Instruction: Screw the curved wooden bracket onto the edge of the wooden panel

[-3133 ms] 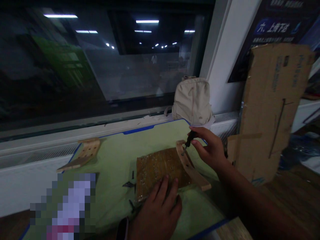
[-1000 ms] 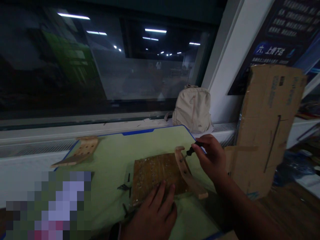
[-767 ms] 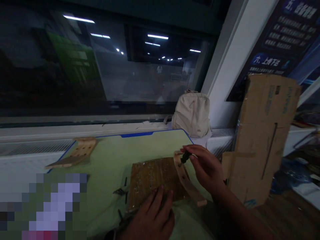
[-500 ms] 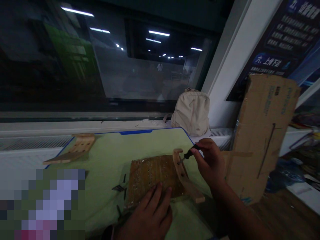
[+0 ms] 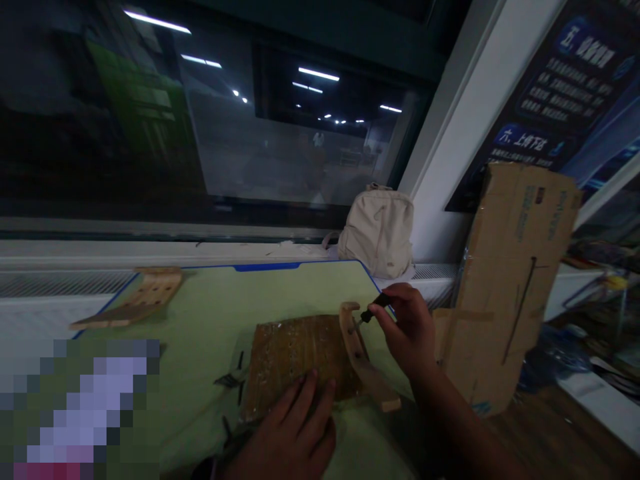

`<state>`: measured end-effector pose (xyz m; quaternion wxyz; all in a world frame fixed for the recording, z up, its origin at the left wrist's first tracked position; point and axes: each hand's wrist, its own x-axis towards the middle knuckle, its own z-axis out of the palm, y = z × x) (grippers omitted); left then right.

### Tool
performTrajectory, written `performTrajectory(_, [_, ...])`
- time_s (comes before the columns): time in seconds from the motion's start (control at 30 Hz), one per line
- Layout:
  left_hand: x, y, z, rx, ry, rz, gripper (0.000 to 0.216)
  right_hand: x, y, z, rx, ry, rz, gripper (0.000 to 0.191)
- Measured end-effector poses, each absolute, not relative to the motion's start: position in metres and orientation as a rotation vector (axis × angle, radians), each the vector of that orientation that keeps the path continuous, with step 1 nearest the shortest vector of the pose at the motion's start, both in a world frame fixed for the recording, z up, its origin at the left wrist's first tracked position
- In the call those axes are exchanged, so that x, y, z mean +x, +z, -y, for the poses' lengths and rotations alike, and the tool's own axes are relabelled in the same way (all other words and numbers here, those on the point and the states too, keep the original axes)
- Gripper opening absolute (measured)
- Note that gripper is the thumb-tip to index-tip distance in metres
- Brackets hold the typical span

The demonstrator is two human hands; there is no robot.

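The right hand's thumb and fingers pinch the black handle of a screwdriver, its thin metal shaft slanting down to a hole in a curved piece of pale wood. That smooth strip, hooked at its far end and flaring toward a blunt near end, lies along the right edge of a brown rectangular board. The left hand is flattened over the board's near part, fingers extended and slightly spread, gripping nothing. The board looks glossy and wrinkled, pricked with small holes; its material is hard to tell. Just left of it lie slim dark screws on the pale green, blue-edged tabletop. Farther left rests another bent wooden piece with several holes. Beyond the table sits a soft beige backpack. Compared with three seconds ago, the screwdriver leans more toward the right hand's side, while the left hand remains on the board.
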<state>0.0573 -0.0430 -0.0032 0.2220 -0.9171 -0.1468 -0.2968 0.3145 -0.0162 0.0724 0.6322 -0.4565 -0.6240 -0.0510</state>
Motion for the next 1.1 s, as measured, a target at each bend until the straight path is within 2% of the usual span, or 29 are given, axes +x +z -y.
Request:
performTrajectory(0.2, [0.058, -0.005, 0.04, -2.507, -0.813, 0.389, 0.018, 0.304, 0.068, 0.024, -0.948, 0.028, 1.653, 0.03])
performTrajectory(0.27, [0.058, -0.007, 0.039, -2.499, -0.818, 0.386, 0.018, 0.302, 0.066, 0.023, -0.986, 0.053, 1.56, 0.026])
performTrajectory(0.33, [0.058, -0.008, 0.039, -2.499, -0.804, 0.378, 0.019, 0.304, 0.065, 0.02, -1.052, 0.03, 1.411, 0.025])
performTrajectory(0.43, [0.058, -0.007, 0.041, -2.515, -0.779, 0.38, 0.02, 0.31, 0.071, 0.019, -1.104, -0.052, 1.32, 0.033])
performTrajectory(0.57, [0.057, -0.003, 0.043, -2.524, -0.772, 0.404, 0.019, 0.308, 0.084, 0.025, -1.063, -0.202, 1.605, 0.027])
performTrajectory(0.73, [0.058, -0.002, 0.04, -2.484, -0.824, 0.385, 0.017, 0.303, 0.085, 0.031, -1.023, -0.222, 1.784, 0.04])
performTrajectory(0.9, [0.059, -0.004, 0.036, -2.455, -0.843, 0.363, 0.013, 0.319, 0.073, 0.023, -1.145, -0.188, 1.502, 0.025])
performTrajectory(1.1, [0.059, 0.0, 0.04, -2.473, -0.813, 0.367, 0.017, 0.311, 0.089, 0.031, -1.015, -0.342, 1.729, 0.029])
